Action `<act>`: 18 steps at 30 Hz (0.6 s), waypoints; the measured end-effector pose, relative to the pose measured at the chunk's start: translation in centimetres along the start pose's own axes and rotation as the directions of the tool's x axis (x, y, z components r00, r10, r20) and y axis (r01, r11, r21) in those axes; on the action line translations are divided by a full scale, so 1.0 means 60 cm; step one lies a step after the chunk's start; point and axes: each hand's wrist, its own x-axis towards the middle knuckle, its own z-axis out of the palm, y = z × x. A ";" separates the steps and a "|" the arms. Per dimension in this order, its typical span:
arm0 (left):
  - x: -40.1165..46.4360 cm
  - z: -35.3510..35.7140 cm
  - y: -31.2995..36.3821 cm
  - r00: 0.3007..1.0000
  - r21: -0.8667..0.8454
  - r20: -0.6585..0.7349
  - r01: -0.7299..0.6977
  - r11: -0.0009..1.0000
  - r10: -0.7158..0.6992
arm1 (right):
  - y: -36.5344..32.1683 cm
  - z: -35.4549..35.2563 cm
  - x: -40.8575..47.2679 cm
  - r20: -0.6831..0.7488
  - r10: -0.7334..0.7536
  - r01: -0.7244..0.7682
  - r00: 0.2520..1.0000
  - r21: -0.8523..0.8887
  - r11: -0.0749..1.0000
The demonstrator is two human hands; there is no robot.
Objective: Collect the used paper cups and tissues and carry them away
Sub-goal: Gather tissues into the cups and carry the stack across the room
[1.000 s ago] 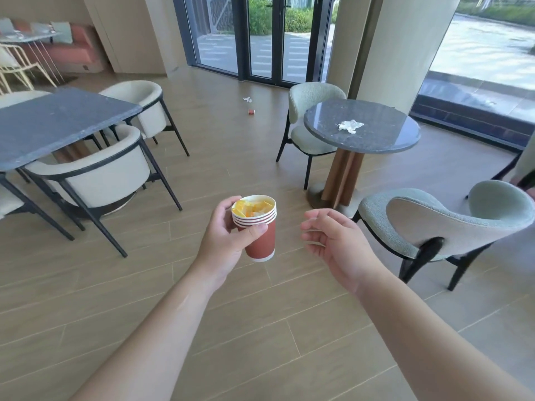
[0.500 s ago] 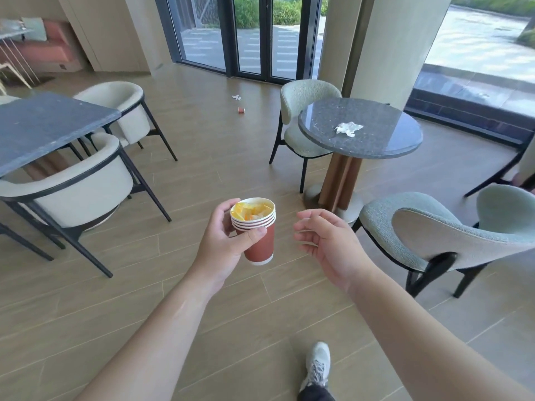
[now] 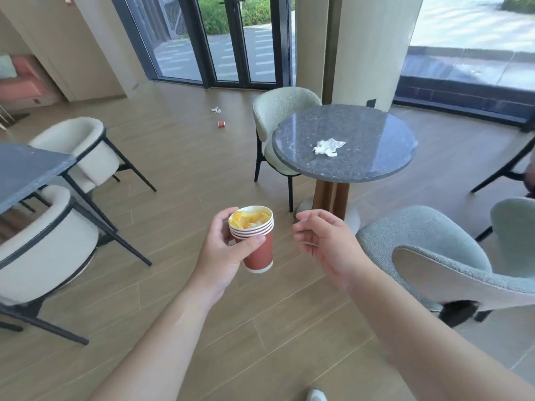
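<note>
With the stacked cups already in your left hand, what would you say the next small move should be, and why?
Probably step to the round table and reach the free right hand for the crumpled tissue: it is the nearest litter, and the left hand is full with the stacked cups. The floor litter lies farther off.

stacked paper cups (image 3: 258,250): brick red, white rims, yellow-orange scraps inside | round stone table (image 3: 344,166): dark grey, pale speckles, brown pedestal | crumpled tissue (image 3: 328,146): white | near-right upholstered chair (image 3: 434,256): pale blue-green | left upholstered chairs (image 3: 43,244): cream, black frames | plank floor (image 3: 179,157): light brown woodgrain
</note>
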 end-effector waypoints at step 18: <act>0.363 0.147 -0.040 0.994 -0.017 0.106 0.036 0.999 -0.033 | -0.083 -0.127 0.323 -0.197 0.056 -0.064 0.979 -0.035 0.997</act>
